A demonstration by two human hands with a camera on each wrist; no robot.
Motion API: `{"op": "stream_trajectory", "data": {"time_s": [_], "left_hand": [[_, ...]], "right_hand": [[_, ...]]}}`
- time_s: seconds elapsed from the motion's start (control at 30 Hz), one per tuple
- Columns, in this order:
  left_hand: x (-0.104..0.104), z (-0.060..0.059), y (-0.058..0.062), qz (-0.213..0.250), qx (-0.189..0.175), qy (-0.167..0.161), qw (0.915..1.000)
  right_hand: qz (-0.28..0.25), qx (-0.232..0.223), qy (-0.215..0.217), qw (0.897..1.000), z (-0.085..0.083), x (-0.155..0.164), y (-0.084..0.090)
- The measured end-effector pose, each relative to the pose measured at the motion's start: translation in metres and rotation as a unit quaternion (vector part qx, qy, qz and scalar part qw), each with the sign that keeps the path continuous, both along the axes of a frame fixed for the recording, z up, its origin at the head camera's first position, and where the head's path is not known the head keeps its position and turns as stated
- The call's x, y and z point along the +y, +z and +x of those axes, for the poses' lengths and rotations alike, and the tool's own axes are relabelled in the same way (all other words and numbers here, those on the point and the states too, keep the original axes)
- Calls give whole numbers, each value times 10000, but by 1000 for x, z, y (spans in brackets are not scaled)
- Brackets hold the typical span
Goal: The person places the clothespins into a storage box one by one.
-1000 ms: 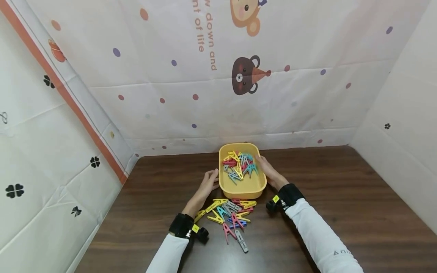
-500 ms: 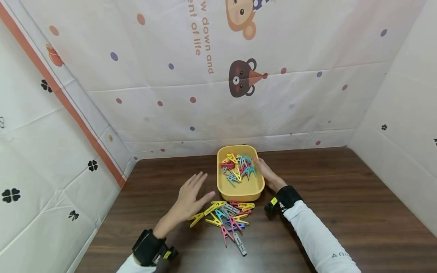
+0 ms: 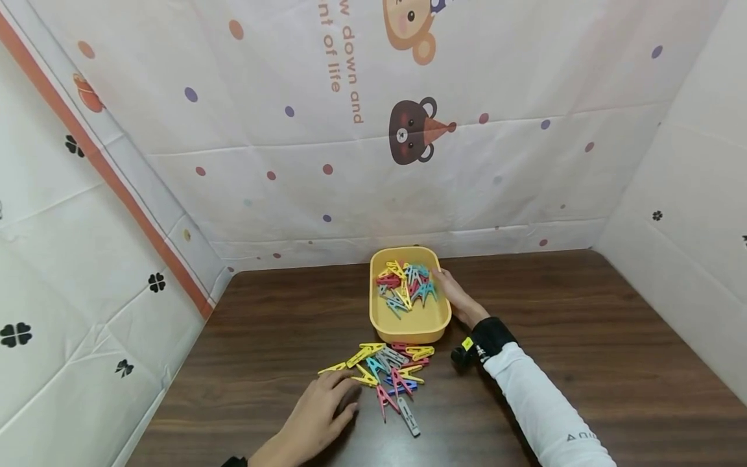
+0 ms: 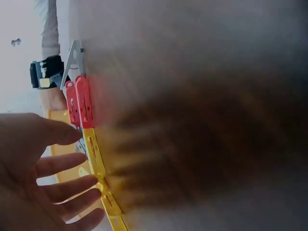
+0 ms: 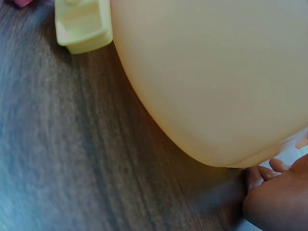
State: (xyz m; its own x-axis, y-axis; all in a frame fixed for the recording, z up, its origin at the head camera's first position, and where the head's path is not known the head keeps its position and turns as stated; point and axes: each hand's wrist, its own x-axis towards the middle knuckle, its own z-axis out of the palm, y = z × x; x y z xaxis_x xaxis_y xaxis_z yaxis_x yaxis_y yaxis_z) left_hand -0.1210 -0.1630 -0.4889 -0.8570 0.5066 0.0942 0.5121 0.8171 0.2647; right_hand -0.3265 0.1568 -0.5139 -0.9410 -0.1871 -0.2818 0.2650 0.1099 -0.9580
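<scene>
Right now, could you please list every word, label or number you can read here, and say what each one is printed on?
"w down and": orange letters on the backdrop sheet, cut off at the top edge.
"of life": the line beside it on the same sheet, also cut off.
White lettering on the right sleeve: too small to read.
Yellow tag on the right wrist strap: nothing legible.
Nothing readable in either wrist view.

head view overhead, wrist views close, sharing tray [image 3: 410, 327]

A dark wooden table [image 3: 583, 337] stands against cartoon-printed sheets [image 3: 467, 181] (bears, dots, clovers).
</scene>
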Motion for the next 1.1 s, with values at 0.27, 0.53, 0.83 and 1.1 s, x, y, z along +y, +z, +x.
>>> {"op": "stream_trajectory", "data": {"time_s": [0.27,0.53,0.83,1.1], "left_hand": [[-11,1,-4,78,813,647,9946],[-22,1,-8,-96,1030,1017,9894],[-34,-10,-1,56,696,1225,9900],[-29,-67,45,1147,930,1219,9815]], "right_hand": [[12,39,-19,10000,-1,0,1],[41,-39,-70,10000,-3,0,0],[-13,26,-64,10000,-1,1,-3],[22,-14,-105,9999,1,0,-2]]}}
